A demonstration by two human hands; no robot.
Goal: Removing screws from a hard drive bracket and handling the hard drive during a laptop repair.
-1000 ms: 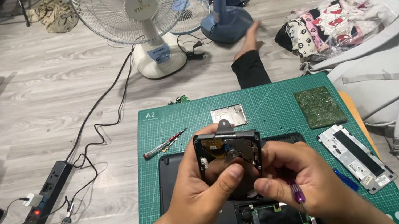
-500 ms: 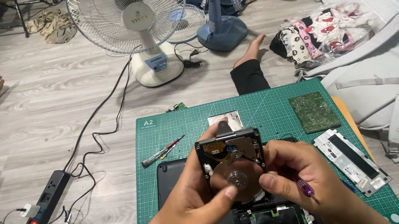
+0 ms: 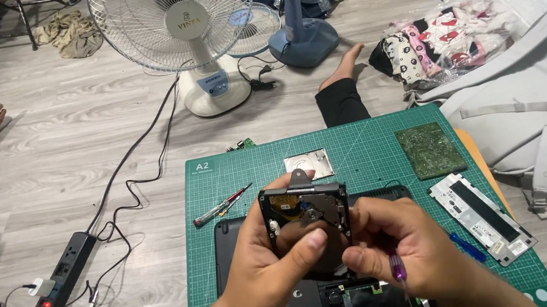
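**Both hands on an opened hard drive above the cutting mat**

Left hand (image 3: pixel 270 269) cradles the opened hard drive (image 3: pixel 306 218) from below and from its left edge, thumb pressed across the lower face, fingers wrapped behind. The right hand (image 3: pixel 401 250) closes on the drive's lower right corner, with a small purple-handled tool (image 3: pixel 397 270) tucked in its fingers. The drive stands tilted up, open side toward the camera, long axis running away from the wearer, raised between both hands above a black laptop (image 3: pixel 231 257) on the green cutting mat (image 3: pixel 362 153). Farther out lie a red screwdriver (image 3: pixel 223 205), a silver plate (image 3: pixel 309 164), a green circuit board (image 3: pixel 430 149) and a grey cover panel (image 3: pixel 480 215).
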